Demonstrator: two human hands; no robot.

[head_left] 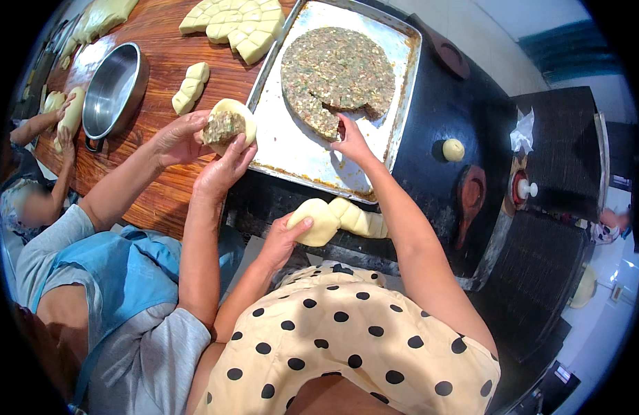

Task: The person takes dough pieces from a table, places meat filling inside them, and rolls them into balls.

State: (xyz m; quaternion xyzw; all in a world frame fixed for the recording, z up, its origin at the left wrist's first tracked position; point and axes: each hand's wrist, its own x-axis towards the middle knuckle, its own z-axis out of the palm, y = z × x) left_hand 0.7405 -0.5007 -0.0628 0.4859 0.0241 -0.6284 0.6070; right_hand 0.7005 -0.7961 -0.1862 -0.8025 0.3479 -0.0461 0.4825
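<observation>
My left hand (281, 242) holds a flat round of pale dough (314, 223), thumb on top, fingers hidden beneath it. A strip of dough pieces (357, 220) lies right beside that round. My right hand (354, 143) reaches over a metal tray (267, 128), its fingers closed at the broken edge of a thick round slab of minced meat filling (336, 72). A wedge is gone from the slab's near side. What exactly the right fingertips grip is partly hidden.
At my left a co-worker in a blue apron cups a dough round with filling (226, 128). Beyond are a metal pot (114, 93), scored dough (243, 24) and a dough strip (191, 88). On the dark counter sit a dough ball (453, 149) and a wooden holder (471, 194). Another person kneads far left.
</observation>
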